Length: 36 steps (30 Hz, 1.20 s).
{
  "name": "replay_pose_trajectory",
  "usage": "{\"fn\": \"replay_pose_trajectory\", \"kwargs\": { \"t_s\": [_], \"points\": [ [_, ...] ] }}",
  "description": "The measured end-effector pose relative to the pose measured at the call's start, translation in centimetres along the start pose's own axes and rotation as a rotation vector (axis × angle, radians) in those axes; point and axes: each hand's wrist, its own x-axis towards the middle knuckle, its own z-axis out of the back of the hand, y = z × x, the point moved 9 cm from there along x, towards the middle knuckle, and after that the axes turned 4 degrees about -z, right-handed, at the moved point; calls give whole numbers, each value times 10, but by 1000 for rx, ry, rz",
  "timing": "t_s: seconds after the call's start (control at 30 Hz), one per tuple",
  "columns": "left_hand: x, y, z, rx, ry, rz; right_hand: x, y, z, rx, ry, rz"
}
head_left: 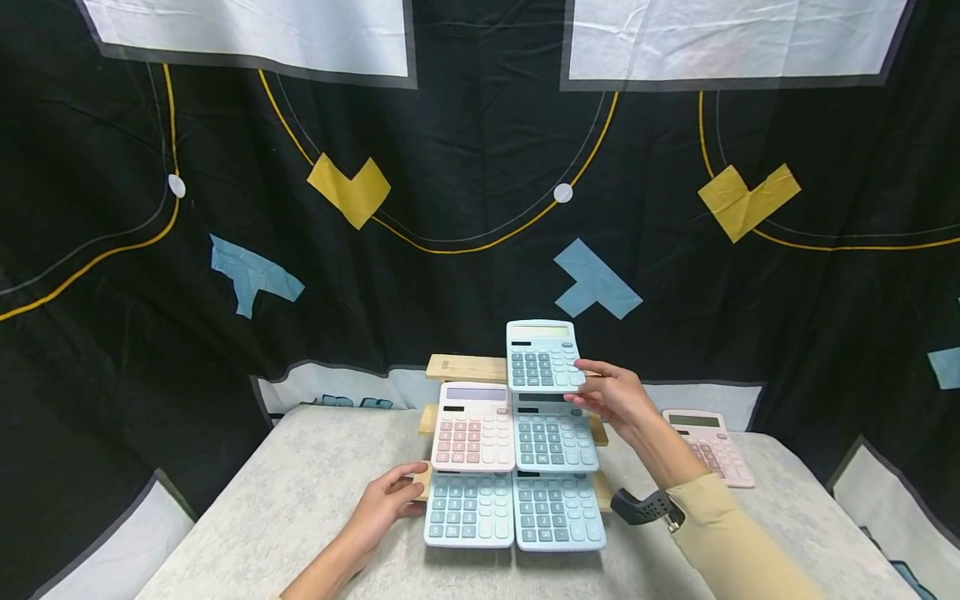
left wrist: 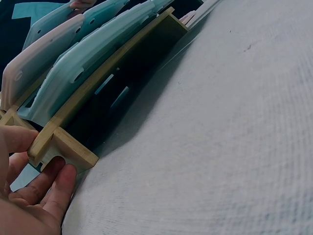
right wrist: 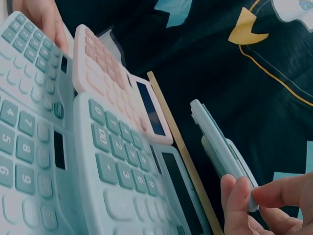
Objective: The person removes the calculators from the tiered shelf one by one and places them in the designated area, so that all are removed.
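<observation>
Left hand (head_left: 386, 505) grips front-left corner of tiered pale-wood rack (head_left: 467, 367). Right hand (head_left: 618, 398) pinches light-blue rectangular plastic calculator (head_left: 542, 357) by lower right corner, near rack's back edge. Risk: one-corner hold lets it swivel, slip.

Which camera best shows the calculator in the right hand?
The head view: the blue calculator faces it, keys and screen showing. The right wrist view shows it nearly edge-on, pinched by the right hand; the left wrist view, part of its back.
</observation>
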Motion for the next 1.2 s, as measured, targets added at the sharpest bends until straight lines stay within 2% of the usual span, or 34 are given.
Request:
{"fn": "replay_pose_trajectory", "kwargs": {
  "t_s": [0.37,0.73,1.2],
  "points": [
    [1,2,1,-4,-20,6,-6,1,26,-14,-22,-34],
    [0,-1,0,-2,-11,1,-12,0,52,-20,-49,-46],
    [-3,-5,-1,-1,13,-25,-19,3,78,-18,-45,-47]
  ]
}}
